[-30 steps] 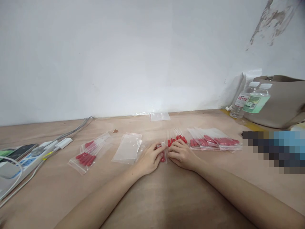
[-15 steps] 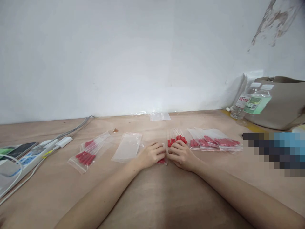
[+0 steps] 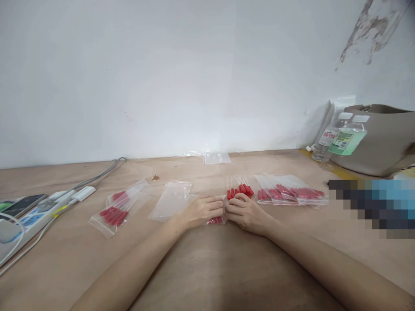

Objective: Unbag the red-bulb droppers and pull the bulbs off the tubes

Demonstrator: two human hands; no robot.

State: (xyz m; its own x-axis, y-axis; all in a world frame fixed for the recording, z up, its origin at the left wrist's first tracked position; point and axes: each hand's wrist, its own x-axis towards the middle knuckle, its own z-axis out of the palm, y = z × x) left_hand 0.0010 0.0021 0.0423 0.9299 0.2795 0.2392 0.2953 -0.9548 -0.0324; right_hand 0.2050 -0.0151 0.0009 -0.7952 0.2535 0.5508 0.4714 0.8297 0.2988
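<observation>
My left hand [image 3: 204, 211] lies over a small clear zip bag [image 3: 221, 219] with red bulbs inside, its fingers bent and closed on the bag. Opposite it, my right hand [image 3: 244, 214] has its fingers curled in at the bag's right edge; the fingertips are partly hidden. Just beyond the right hand lie several loose droppers [image 3: 240, 191] with red bulbs and thin clear stems. Flat clear bags [image 3: 170, 201] sit left of my left hand.
Filled zip bags [image 3: 114, 215] lie at left and more filled bags [image 3: 292, 192] at right. A power strip [image 3: 39, 216] with cables and a phone [image 3: 24, 205] are far left. Bottles [image 3: 348, 138] and a grey bag [image 3: 382, 138] stand back right. A clear bag [image 3: 217, 159] lies by the wall.
My fingers have shifted slightly at the bag, and a little more of its lower edge shows left of my right hand. The whole view has moved a little.
</observation>
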